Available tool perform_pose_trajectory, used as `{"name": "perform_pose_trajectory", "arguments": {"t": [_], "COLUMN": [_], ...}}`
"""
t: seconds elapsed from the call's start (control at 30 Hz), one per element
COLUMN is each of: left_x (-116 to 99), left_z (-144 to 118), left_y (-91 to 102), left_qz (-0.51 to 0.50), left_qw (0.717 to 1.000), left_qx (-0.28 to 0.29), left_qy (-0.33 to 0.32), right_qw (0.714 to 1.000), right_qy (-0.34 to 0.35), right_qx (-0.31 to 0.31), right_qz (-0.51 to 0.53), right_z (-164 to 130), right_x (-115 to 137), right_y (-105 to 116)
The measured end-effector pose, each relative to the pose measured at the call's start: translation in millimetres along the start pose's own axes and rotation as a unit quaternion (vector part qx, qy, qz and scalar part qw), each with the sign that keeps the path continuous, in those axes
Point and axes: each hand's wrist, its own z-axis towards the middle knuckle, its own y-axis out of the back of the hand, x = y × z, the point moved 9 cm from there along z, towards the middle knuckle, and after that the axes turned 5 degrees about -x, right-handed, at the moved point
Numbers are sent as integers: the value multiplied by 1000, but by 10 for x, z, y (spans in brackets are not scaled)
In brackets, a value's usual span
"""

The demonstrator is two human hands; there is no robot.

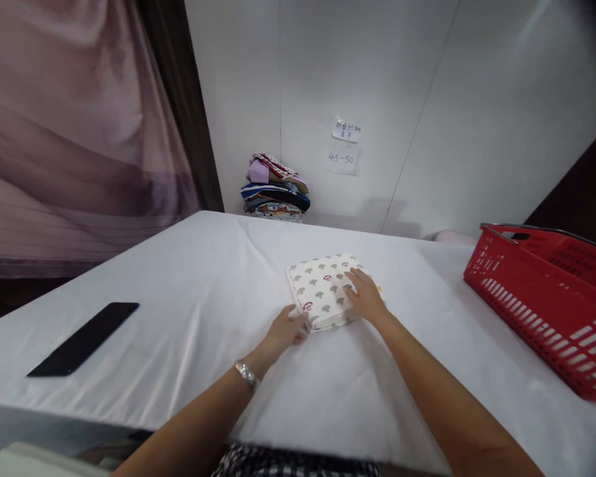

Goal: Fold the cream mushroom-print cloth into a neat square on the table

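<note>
A folded white cloth (322,291) printed with grey and red mushroom-like shapes lies on the white-covered table (179,278). My right hand (366,296) rests on its right part, fingers spread over the fabric. By the near left corner is my left hand (284,329), its thumb and fingers apart and the fingertips close to the cloth's edge. Whether those fingertips touch the edge is hard to see. A silver bracelet (247,374) circles my left wrist. Something small and yellow shows just right of the cloth, partly behind my right hand.
A red plastic basket (541,285) stands at the table's right side. On the left lies a flat black object (87,339). Folded clothes (277,189) are stacked at the far edge against the wall, near paper notes (344,161). A pink curtain (69,132) hangs at left.
</note>
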Motion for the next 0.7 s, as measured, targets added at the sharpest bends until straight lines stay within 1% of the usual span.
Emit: {"name": "perform_pose_trajectory", "arguments": {"t": [0.07,0.13,0.17,0.23,0.3,0.4,0.47,0.6,0.7], "left_x": [-114,-199,-232,-278,-298,-326,-393,-641,-833], "left_z": [151,319,398,532,639,790,901,1133,1273], "left_y": [188,321,364,415,431,433,442,453,383], "left_qz": [20,32,38,48,54,73,100,171,225], "left_qw": [998,996,994,992,991,988,983,964,948], "left_qx": [-44,-74,-83,-96,-101,-109,-123,-158,-150], "left_qy": [-30,-46,-53,-67,-76,-81,-93,-131,-165], "right_qw": [998,995,993,992,992,994,994,985,981], "right_qy": [26,29,28,24,21,26,62,169,190], "right_qx": [52,94,106,111,114,106,91,44,20], "right_qz": [-8,-30,-41,-51,-41,-17,-9,-15,-18], "right_z": [-83,-180,-219,-264,-288,-349,-441,-682,-759], "right_x": [211,303,317,311,298,337,449,720,774], "right_y": [-202,-375,-428,-465,-456,-409,-389,-375,-362]}}
